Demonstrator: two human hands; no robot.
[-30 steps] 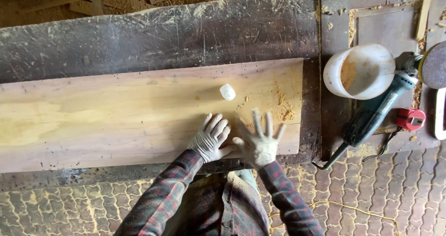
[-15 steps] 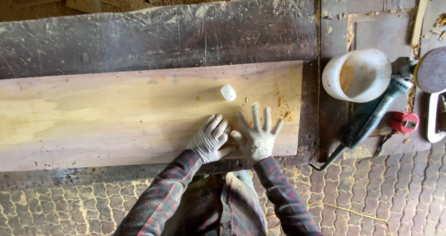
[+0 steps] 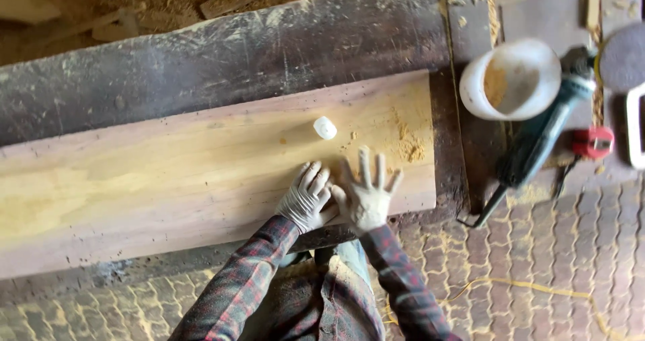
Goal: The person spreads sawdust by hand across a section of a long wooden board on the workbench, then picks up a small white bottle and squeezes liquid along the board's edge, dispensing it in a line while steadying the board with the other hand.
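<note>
A long pale wooden plank point(image 3: 168, 173) lies across a dark, dusty workbench point(image 3: 222, 59). Both of my hands wear whitish gloves and rest side by side on the plank's near edge. My left hand point(image 3: 308, 197) lies flat with fingers loosely together. My right hand point(image 3: 367, 193) has its fingers spread wide and touches the left hand at the thumb. Neither hand holds anything. A small white cap-like object point(image 3: 324, 127) sits on the plank just beyond my fingertips. A patch of sawdust point(image 3: 408, 143) lies to the right of my right hand.
A white plastic bucket point(image 3: 510, 79) with sawdust inside stands at the right. Beside it lies a dark green power tool point(image 3: 541, 136) with a cord, and a small red object point(image 3: 592, 141). Patterned paving point(image 3: 571, 260) covers the floor below.
My hands stay on the plank's near edge and have drawn closer together, so they now touch. The view has shifted a little.
</note>
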